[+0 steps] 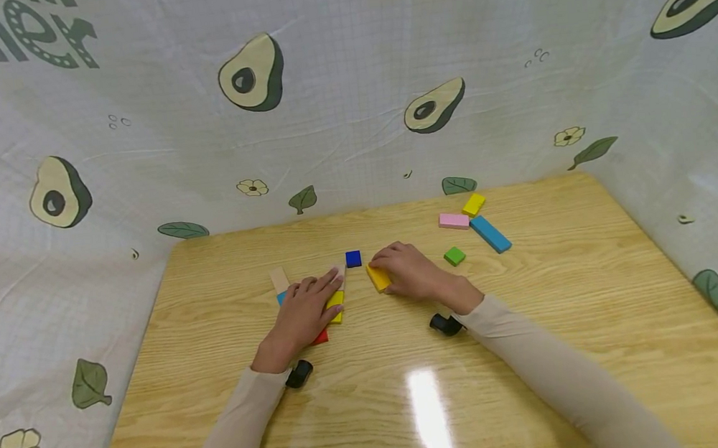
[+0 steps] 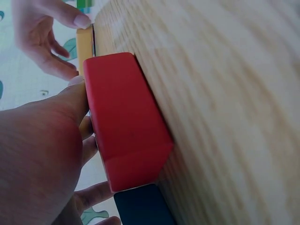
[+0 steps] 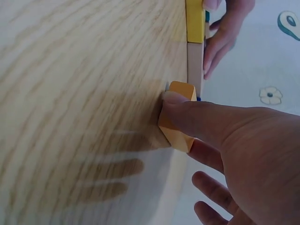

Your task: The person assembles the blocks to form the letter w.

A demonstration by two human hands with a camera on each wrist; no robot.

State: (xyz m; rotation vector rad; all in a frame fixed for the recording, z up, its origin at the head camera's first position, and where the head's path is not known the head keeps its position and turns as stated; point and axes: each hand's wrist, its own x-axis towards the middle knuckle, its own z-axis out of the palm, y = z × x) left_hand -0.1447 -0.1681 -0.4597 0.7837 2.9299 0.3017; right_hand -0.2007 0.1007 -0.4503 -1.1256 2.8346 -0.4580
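My left hand (image 1: 305, 308) lies over a group of blocks with its fingers spread, touching their tops. Around it show a beige block (image 1: 279, 279), the edge of a blue block (image 1: 282, 298), a yellow block (image 1: 337, 307), a pale block (image 1: 342, 277) and a red block (image 2: 126, 112); the hand hides the group's middle. To the right, my right hand (image 1: 411, 273) pinches an orange-yellow block (image 3: 179, 136) between thumb and fingers, low at the tabletop. A small dark blue block (image 1: 353, 258) sits between the hands, just beyond the pale block.
Right of my right hand lie a green block (image 1: 454, 256), a long blue block (image 1: 490, 234), a pink block (image 1: 454, 221) and another yellow block (image 1: 474, 204). The wooden table (image 1: 540, 351) meets a patterned cloth (image 1: 351, 145) at its back and sides.
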